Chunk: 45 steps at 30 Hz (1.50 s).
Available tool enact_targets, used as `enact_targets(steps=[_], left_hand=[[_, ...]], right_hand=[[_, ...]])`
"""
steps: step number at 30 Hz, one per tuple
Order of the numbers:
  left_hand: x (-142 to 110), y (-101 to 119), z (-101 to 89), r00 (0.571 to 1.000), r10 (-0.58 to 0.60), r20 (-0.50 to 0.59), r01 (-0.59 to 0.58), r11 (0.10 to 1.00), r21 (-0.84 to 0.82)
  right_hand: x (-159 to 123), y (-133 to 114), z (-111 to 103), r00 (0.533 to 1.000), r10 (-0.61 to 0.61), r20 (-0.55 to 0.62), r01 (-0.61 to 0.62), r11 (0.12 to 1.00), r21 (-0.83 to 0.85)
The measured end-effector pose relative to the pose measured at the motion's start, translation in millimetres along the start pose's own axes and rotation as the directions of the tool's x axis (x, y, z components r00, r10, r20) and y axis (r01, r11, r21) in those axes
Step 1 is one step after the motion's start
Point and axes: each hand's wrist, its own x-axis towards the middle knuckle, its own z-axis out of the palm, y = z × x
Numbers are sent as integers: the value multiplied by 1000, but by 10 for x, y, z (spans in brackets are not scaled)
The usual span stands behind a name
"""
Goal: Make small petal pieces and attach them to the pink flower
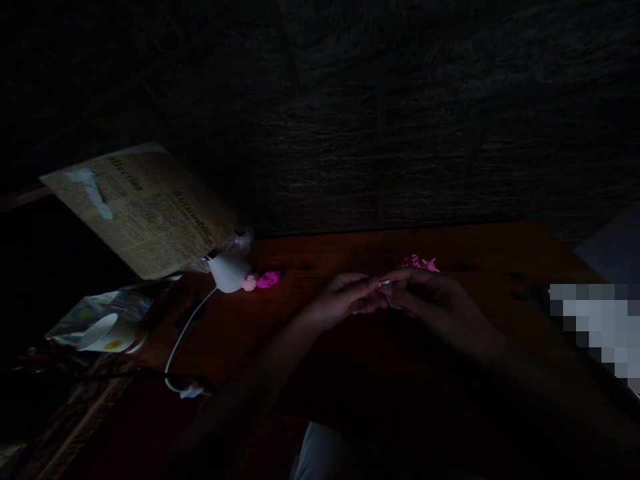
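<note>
— Where is the thing which the hands are working with?

— The small white piece is between the fingertips of the left hand and the right hand, over the desk. Whether the hands rest on the wood, I cannot tell.

— And how is each grip?

— Both are narrow. Each hand seems to pinch the piece from its own side, I think because it is too small for a whole palm. Something pale is also below the right thumb, but it is too dark to name.

— Why do the pink pieces lie there?

— They are just beyond the right hand, which partly hides them. Probably this spot is within easy reach, without being under the wrists.

— And on the left side?

— A pale pink lump and a magenta lump lie side by side, next to a white cone-shaped base. They are well apart from the hands, perhaps so that their colours do not mix with the white.
</note>
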Motion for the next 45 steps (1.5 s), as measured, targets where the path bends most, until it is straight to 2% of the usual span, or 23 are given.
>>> enact_targets(steps=[5, 10, 20, 23, 26, 30, 36, 45], left_hand=[[1, 6, 4, 1000, -1, -2, 1, 1000, 2], [-6, 7, 8, 1000, 23, 3, -23, 1000, 6], [-9, 15, 32, 999, 44, -26, -42, 997, 71], [-11, 28, 38, 999, 34, -15, -33, 998, 45], [-9, 42, 49, 999, 36, -24, -35, 999, 29], [-2, 50, 63, 998, 40, -55, -40, 999, 10], [14, 32, 55, 992, -3, -123, -1, 1000, -30], [21, 13, 23, 995, 8, -96, -9, 1000, -12]], right_hand=[[11, -1, -4, 1000, -16, -15, 15, 998, -56], [-3, -2, 8, 1000, -24, -15, 24, 1000, -4], [5, 57, -10, 999, 17, -35, -20, 998, -58], [-1, 64, -5, 996, 46, -79, -50, 997, -53], [3, 53, -7, 984, 58, -170, -70, 996, -63], [14, 46, -21, 974, 17, -227, -25, 999, -35], [1, 84, -35, 987, -11, -159, 6, 1000, -27], [-34, 74, -33, 972, -207, -114, 174, 952, -251]])
